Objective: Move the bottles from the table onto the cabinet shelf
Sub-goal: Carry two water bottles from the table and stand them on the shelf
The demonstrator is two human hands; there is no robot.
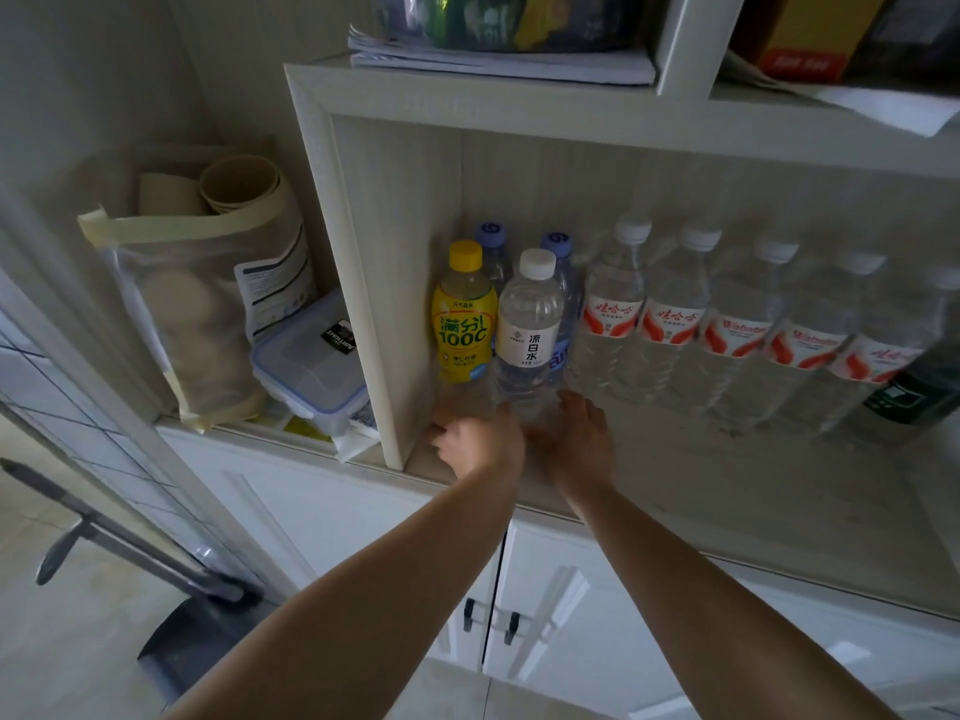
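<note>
While both hands sit low at the front of the cabinet shelf, two bottles stand side by side at its left end: a yellow-capped bottle with a yellow label, close to the cabinet's side panel, and a white-capped water bottle touching it on the right. The left hand is curled around the base of the yellow-capped bottle, so that grip looks clamped on it. The right hand is at the foot of the white-capped water bottle, fingers reaching past its base; whether they hold it or only rest against it, I cannot tell.

Just behind these two stand two blue-capped bottles, partly hidden. To the right runs a row of red-labelled water bottles, the nearest almost touching the white-capped one, and a dark green bottle sits at the far right edge. No table is in view.

The placing looks nearly finished, and the risk lies in the crowding. Pushing the front pair further back could knock the blue-capped bottles over. Both hands hold low on tall, top-heavy bottles, so a quick release or a wrist brushing on the way out could tip one forward off the shelf's edge, or sideways into the red-labelled row and set it toppling.

Left of the cabinet, a bag of paper cups and a lidded plastic container occupy a lower ledge.
</note>
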